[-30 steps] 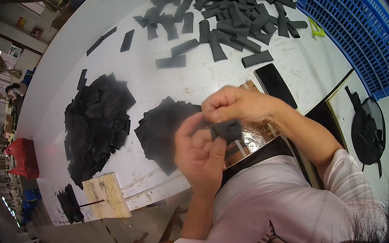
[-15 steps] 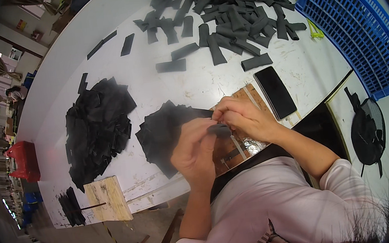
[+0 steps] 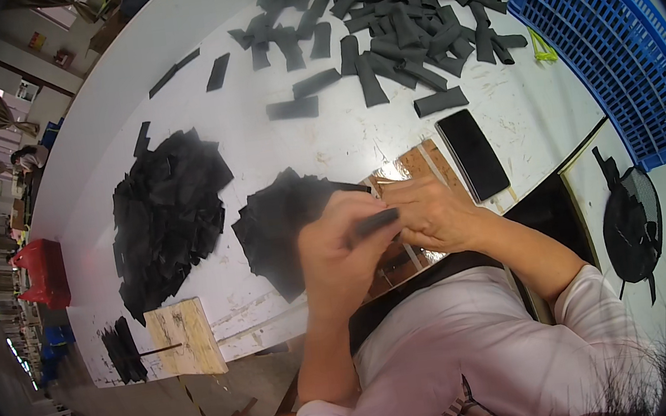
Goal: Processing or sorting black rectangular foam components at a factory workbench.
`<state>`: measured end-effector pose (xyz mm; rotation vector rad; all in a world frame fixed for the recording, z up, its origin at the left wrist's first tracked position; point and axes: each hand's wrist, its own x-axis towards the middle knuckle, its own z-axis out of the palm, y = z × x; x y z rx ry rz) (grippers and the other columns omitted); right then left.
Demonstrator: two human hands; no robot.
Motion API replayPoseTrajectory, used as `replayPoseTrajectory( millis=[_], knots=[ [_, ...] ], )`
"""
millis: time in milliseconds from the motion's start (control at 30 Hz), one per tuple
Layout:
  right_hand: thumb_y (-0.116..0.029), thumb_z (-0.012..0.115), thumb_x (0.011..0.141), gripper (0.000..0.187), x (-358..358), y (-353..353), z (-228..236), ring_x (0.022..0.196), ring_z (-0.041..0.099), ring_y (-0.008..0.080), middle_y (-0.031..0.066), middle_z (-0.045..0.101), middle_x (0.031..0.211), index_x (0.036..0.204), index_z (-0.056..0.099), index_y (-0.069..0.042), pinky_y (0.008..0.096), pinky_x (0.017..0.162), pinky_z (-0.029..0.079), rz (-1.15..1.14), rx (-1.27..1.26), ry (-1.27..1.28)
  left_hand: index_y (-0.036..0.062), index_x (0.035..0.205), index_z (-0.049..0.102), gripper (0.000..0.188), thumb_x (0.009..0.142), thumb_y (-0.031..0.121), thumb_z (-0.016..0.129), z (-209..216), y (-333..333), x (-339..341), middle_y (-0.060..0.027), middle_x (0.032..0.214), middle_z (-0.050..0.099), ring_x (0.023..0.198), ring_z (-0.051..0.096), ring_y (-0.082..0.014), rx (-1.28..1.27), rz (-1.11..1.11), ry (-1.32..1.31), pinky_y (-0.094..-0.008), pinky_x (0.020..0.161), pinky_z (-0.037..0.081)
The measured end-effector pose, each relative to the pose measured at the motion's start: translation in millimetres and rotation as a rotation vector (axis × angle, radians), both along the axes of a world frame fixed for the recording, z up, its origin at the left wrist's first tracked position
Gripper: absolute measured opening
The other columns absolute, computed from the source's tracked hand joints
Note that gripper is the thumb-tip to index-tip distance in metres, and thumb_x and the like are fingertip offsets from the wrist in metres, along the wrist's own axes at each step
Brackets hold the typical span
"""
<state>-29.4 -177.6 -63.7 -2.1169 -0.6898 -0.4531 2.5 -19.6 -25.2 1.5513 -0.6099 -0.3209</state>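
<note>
Close in front of me, my left hand is closed on a short black fabric tube, which pokes out between thumb and fingers. My right hand meets it, its fingers pinched at the tube's far end; what exactly they grip there is hidden. Both hands hover over a brown board with pale strips. Beside my left hand lies a pile of flat black fabric pieces. A larger heap of black pieces spreads farther left.
Many black fabric tubes are heaped at the far side of the white table. A phone lies right of the board. A blue plastic basket and a black mesh holder are at the right. A wooden block sits at the front left edge.
My hands have drawn closer together, and the left has shifted slightly right. The black tube has turned to slant up toward my right hand.
</note>
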Motion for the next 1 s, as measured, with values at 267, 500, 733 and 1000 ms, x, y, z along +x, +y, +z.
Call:
replayPoseTrajectory(
  millis=[267, 500, 733, 1000],
  knots=[
    [-0.011, 0.051, 0.074, 0.01, 2, 0, -9, 0.063, 0.052, 0.0333, 0.0148, 0.052, 0.064, 0.07, 0.052, -0.001, 0.0415, 0.055, 0.04, -0.041, -0.064, 0.31, -0.0019, 0.085, 0.059, 0.012, 0.073, 0.0, 0.058, -9, -6, -12, -0.0087, 0.077, 0.06, 0.066, 0.054, -0.0115, 0.083, 0.23, -0.063, -0.0249, 0.059, 0.043],
    [-0.02, 0.057, 0.073, 0.024, 7, 0, 24, 0.059, 0.051, 0.033, 0.0139, 0.051, 0.058, 0.059, 0.052, -0.001, 0.0411, 0.054, 0.04, -0.024, -0.114, 0.256, 0.0017, 0.09, 0.053, 0.016, 0.082, 0.015, 0.055, -16, 9, -10, -0.0143, 0.09, 0.056, 0.088, 0.053, -0.0274, -0.789, 0.212, 0.291, -0.0405, 0.084, 0.041],
    [-0.022, 0.059, 0.074, 0.026, 5, 10, -3, 0.054, 0.052, 0.0314, 0.0134, 0.052, 0.055, 0.059, 0.053, -0.002, 0.039, 0.05, 0.04, -0.068, -0.186, 0.312, -0.0002, 0.089, 0.054, 0.016, 0.081, 0.014, 0.055, -26, 13, -8, -0.0146, 0.087, 0.058, 0.087, 0.053, -0.0284, -0.628, 0.221, 0.275, -0.0419, 0.086, 0.039],
    [-0.027, 0.058, 0.078, 0.031, 5, 6, -4, 0.051, 0.051, 0.0307, 0.0138, 0.053, 0.053, 0.059, 0.056, -0.002, 0.037, 0.049, 0.041, -0.075, -0.174, 0.286, -0.0022, 0.087, 0.053, 0.014, 0.083, 0.011, 0.053, -32, 9, -2, -0.0142, 0.085, 0.058, 0.081, 0.055, -0.0241, -0.49, 0.278, 0.182, -0.0385, 0.082, 0.042]
  ],
)
